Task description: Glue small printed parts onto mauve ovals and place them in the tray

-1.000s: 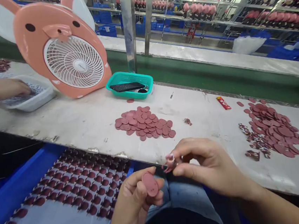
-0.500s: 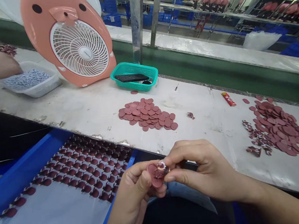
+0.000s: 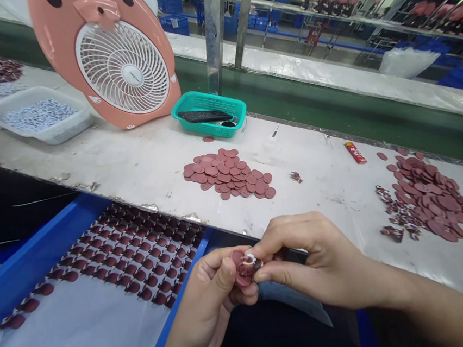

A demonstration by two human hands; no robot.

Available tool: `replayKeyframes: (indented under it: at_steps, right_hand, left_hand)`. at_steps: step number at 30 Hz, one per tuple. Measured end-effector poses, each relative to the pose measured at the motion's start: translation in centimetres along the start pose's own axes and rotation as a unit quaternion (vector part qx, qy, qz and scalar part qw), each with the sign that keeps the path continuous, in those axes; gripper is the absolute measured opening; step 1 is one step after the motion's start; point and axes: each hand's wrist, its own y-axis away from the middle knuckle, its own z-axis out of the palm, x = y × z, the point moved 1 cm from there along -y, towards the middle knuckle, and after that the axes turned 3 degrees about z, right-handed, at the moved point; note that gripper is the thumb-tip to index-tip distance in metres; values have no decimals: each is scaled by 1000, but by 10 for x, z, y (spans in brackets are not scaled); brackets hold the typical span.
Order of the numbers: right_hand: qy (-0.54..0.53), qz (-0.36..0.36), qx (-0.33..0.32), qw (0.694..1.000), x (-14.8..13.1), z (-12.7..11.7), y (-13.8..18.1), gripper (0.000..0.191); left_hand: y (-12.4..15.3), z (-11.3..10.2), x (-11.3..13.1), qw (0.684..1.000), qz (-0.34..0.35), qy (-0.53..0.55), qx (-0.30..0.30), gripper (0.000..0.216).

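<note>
My left hand [image 3: 210, 295] pinches a dull pink oval disc [image 3: 240, 268] between thumb and fingers, low over my lap. My right hand [image 3: 309, 259] presses a small patterned piece [image 3: 250, 263] onto that disc with thumb and fingertips, so much of the disc is hidden. On the bench beyond my right hand lie a heap of pink discs [image 3: 430, 198] and a smaller cluster of patterned pieces [image 3: 397, 215]. Another pile of pink discs [image 3: 227, 174] lies straight ahead.
A blue-rimmed tray [image 3: 104, 295] on my left holds rows of dark pink pieces. On the bench stand a white tub of patterned bits [image 3: 38, 118], a pink pig-shaped fan [image 3: 123, 69], a teal basket [image 3: 209, 115] and a red tube [image 3: 355, 153].
My hands have brought the disc and small piece together and now hold them almost still. Another person's hand has left the white tub. The view has tilted slightly.
</note>
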Motion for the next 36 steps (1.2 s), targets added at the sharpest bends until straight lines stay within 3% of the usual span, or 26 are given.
replayKeyframes:
  at_steps: [8, 15, 20, 36]
  right_hand:
    - [-11, 13, -12, 1000, 3, 1, -1, 6]
    - [39, -49, -39, 997, -5, -3, -3, 3]
    - [60, -50, -62, 995, -8, -5, -6, 7]
    - [52, -65, -62, 995, -12, -3, -8, 11]
  left_hand:
    - [0, -3, 0, 1000, -7, 7, -4, 40]
    - [0, -4, 1, 1000, -17, 7, -4, 41]
    - [-3, -9, -3, 1000, -11, 14, -24, 37]
    - [-6, -11, -7, 999, -1, 20, -25, 35]
